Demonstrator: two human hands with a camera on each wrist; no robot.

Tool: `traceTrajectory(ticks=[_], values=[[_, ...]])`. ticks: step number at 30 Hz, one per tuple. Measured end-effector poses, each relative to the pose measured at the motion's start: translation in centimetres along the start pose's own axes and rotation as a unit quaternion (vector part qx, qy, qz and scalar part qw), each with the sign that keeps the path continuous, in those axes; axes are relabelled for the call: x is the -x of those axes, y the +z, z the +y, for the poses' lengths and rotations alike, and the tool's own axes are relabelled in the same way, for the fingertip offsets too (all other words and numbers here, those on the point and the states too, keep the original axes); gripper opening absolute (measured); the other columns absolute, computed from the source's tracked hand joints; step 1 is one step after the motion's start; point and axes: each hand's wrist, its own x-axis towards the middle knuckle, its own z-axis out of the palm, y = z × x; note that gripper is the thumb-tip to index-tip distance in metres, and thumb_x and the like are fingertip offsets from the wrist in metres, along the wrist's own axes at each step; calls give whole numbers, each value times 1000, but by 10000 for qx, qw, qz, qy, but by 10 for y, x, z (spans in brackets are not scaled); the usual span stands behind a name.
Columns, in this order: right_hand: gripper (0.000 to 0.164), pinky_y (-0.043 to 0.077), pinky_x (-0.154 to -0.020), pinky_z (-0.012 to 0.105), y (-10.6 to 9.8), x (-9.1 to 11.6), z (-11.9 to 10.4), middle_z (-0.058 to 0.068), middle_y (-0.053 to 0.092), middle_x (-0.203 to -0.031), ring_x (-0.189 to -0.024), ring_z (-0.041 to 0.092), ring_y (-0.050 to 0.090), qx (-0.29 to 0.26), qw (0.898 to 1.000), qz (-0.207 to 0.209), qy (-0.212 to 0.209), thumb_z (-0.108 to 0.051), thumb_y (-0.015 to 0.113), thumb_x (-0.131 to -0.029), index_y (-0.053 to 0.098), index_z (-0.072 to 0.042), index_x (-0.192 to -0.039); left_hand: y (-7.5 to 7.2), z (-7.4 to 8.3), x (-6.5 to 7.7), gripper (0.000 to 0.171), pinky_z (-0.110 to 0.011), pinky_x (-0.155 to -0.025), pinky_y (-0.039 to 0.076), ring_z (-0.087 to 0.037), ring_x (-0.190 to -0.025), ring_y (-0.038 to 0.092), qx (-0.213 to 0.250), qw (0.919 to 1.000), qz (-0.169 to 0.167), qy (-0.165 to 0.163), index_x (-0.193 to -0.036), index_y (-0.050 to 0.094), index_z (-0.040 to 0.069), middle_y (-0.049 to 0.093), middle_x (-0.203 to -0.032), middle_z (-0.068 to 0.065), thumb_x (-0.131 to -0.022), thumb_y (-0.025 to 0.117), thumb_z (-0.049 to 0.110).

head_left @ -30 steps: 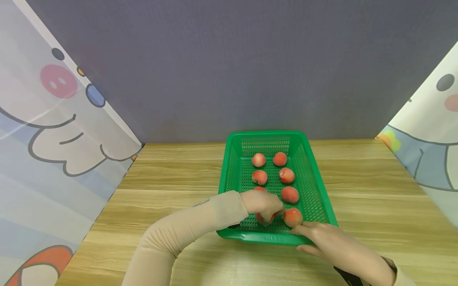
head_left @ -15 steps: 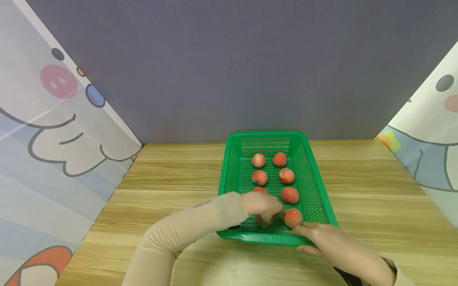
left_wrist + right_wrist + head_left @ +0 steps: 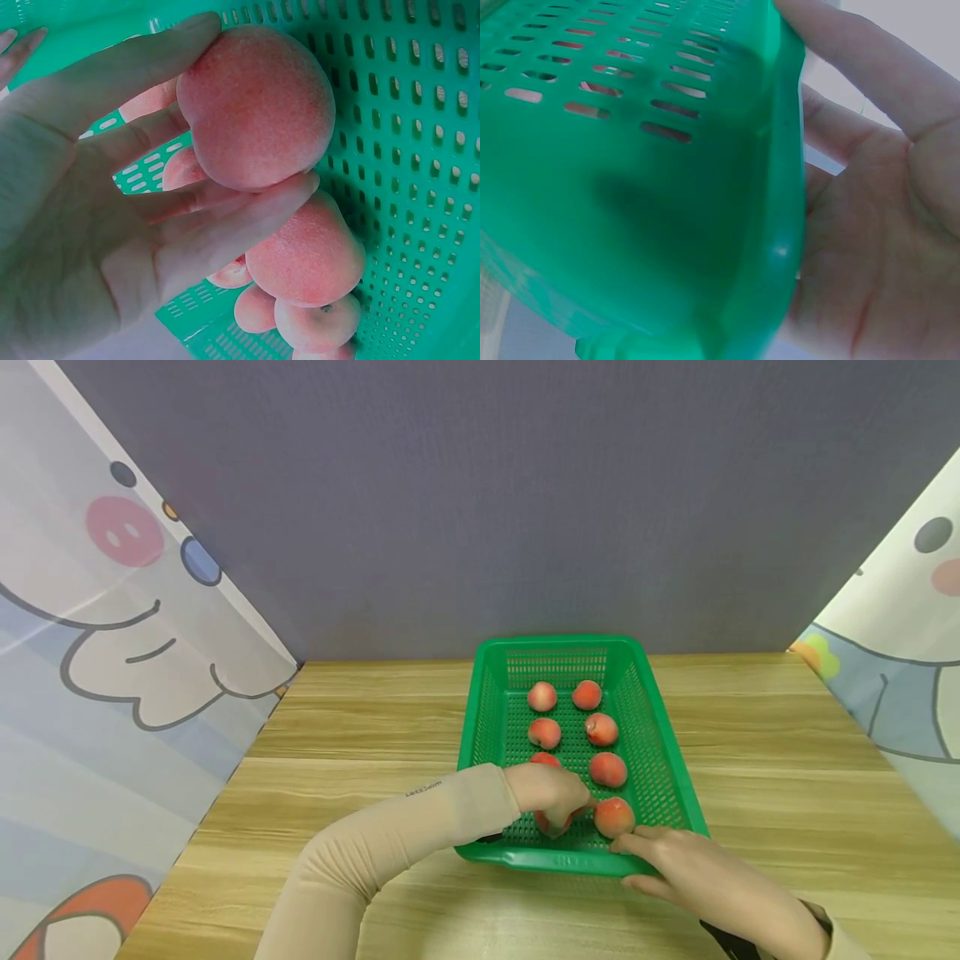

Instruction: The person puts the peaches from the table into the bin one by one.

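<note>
A green plastic basket (image 3: 555,861) with slotted walls stands on the table and holds several red-pink peaches in two columns. My left hand (image 3: 551,789) reaches into its near left part and holds a peach (image 3: 259,109) between thumb and fingers, as the left wrist view shows. In the head view the hand covers much of that peach. Just right of it lies another peach (image 3: 613,817), close to the fingertips of my right hand (image 3: 690,868). That right hand grips the basket's rim (image 3: 784,187) at the near right corner, fingers over the edge and thumb outside.
The wood-grain table (image 3: 360,718) spreads out on both sides of the basket. Behind it rises a grey panel (image 3: 495,510). Cartoon-printed sheets (image 3: 150,652) border the left and right sides. More peaches (image 3: 587,695) sit towards the basket's far end.
</note>
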Motion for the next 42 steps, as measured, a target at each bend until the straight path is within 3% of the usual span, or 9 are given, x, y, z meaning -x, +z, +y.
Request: traceTrajectory(ticks=[14,30,42], values=[[28,48,-59,25,1,-1,0,-2,61,-90,-78,10,59,88,9998,113,-129,-23,68,-76,62,-11,-100,-2,-1,3,27,-18,-60,42,-8,-70,48,191,9998,-98,2,-93,59,19,54,-77,7,-71,74,12],[28,48,-60,25,0,-2,0,-3,60,-90,-78,10,59,11,9999,67,-100,-24,66,-77,62,-11,-101,-4,-3,6,18,-18,-62,41,-8,-72,46,-163,9997,3,164,-86,58,17,53,-80,6,-74,71,16],[28,49,-60,26,0,-1,0,-3,61,-91,-79,11,59,20,10000,38,-43,-24,67,-77,62,-12,-101,-5,-1,12,26,-18,-59,42,-7,-72,50,237,9997,-86,71,-94,59,17,55,-84,7,-72,73,18]])
